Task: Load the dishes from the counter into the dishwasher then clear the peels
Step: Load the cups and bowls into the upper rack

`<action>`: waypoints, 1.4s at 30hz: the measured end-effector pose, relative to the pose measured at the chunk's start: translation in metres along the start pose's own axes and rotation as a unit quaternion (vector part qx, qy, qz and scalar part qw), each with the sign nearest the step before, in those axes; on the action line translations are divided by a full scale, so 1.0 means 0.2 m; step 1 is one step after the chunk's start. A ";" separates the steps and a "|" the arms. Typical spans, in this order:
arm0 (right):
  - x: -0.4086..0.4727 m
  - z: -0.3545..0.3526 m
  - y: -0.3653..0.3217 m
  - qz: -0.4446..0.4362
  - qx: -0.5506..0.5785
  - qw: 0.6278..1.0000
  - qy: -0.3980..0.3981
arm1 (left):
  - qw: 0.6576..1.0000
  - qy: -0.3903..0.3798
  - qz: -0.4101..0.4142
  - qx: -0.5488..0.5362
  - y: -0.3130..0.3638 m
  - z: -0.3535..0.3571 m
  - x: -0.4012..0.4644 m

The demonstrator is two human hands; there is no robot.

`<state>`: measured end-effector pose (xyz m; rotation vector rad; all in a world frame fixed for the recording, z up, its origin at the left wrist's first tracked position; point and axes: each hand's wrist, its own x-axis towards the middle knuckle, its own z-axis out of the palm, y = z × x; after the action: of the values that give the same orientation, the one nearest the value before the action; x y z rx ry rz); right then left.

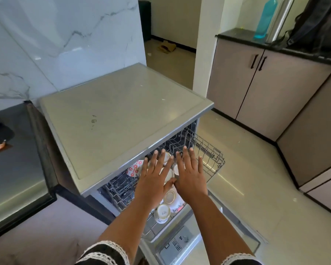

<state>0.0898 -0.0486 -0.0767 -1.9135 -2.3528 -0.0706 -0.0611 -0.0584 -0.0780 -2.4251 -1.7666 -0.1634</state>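
While my left hand [154, 178] and right hand [189, 175] lie flat, fingers straight, holding nothing | glossy round cups [169, 197] inverted in wire rack [210, 157] at 6 o'clock | rack's back hidden under steel dishwasher [111, 115].

You've got a white marble-veined wall [55, 35] far left and a glossy cream tiled floor [246, 159] on the right, catching bright reflections. Beige cabinets [256, 88] with black handles run along the right, under a black counter [243, 38]. On it: a blue bottle [265, 18], a steel bottle [281, 18], a dark bag [317, 25]. A doorway [170, 25] far centre opens onto another room with brown litter [166, 47] on its floor. Dark glossy counter [11, 169] near left.
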 end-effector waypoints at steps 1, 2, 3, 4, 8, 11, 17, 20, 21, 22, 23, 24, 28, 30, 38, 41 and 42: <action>0.01 -0.05 -0.01 0.000 -0.005 1.000 0.005 | 1.000 0.010 -0.011 0.003 0.00 -0.06 -0.01; 0.03 -0.11 -0.02 -0.003 -0.009 1.000 0.011 | 1.000 0.019 -0.023 0.008 -0.01 -0.12 -0.01; 0.06 -0.17 -0.05 -0.007 -0.012 1.000 0.019 | 0.999 0.025 -0.033 0.015 -0.03 -0.18 -0.02; 0.08 -0.23 -0.08 -0.013 -0.013 0.999 0.035 | 0.998 0.033 -0.042 0.020 -0.06 -0.24 -0.03; 0.19 -0.40 -0.25 -0.054 -0.005 0.995 0.081 | 0.993 0.060 -0.093 0.033 -0.27 -0.41 -0.05; 0.27 -0.47 -0.44 -0.103 -0.010 0.991 0.081 | 0.985 0.069 -0.156 0.032 -0.46 -0.48 -0.10; 0.41 -0.50 -0.97 -0.174 0.009 0.982 0.076 | 0.951 0.096 -0.294 0.011 -0.92 -0.56 -0.26; 0.47 -0.48 -1.28 -0.208 0.039 0.975 0.068 | 0.938 0.110 -0.329 0.003 -1.18 -0.59 -0.36; 0.49 -0.48 -1.39 -0.220 0.048 0.973 0.056 | 0.933 0.112 -0.343 0.000 -1.28 -0.59 -0.39; 0.51 -0.48 -1.50 -0.230 0.058 0.970 0.048 | 0.927 0.116 -0.358 -0.007 -1.37 -0.60 -0.42; 0.54 -0.46 -1.60 -0.238 0.071 0.968 0.043 | 0.920 0.120 -0.373 -0.023 -1.47 -0.61 -0.45; 0.57 -0.45 -1.71 -0.246 0.086 0.965 0.038 | 0.911 0.131 -0.387 -0.049 -1.57 -0.61 -0.48; 0.71 -0.42 -2.09 -0.270 0.156 0.950 0.016 | 0.873 0.206 -0.411 -0.161 -1.94 -0.64 -0.57; 0.78 -0.40 -2.27 -0.279 0.191 0.941 -0.003 | 0.840 0.239 -0.430 -0.228 -2.11 -0.65 -0.59; 1.11 -0.33 -2.82 -0.255 0.285 0.922 -0.065 | 0.715 0.246 -0.499 -0.424 -2.74 -0.57 -0.55; 1.23 -0.30 -2.94 -0.255 0.305 0.914 -0.079 | 0.678 0.236 -0.513 -0.470 -2.91 -0.54 -0.49; 1.27 -0.28 -2.97 -0.249 0.323 0.910 -0.081 | 0.669 0.230 -0.514 -0.485 -2.96 -0.52 -0.47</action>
<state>-0.5390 0.0709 0.0274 -1.0279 -2.4619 0.7516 -0.6535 0.0136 0.0369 -0.9632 -2.8484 -2.0187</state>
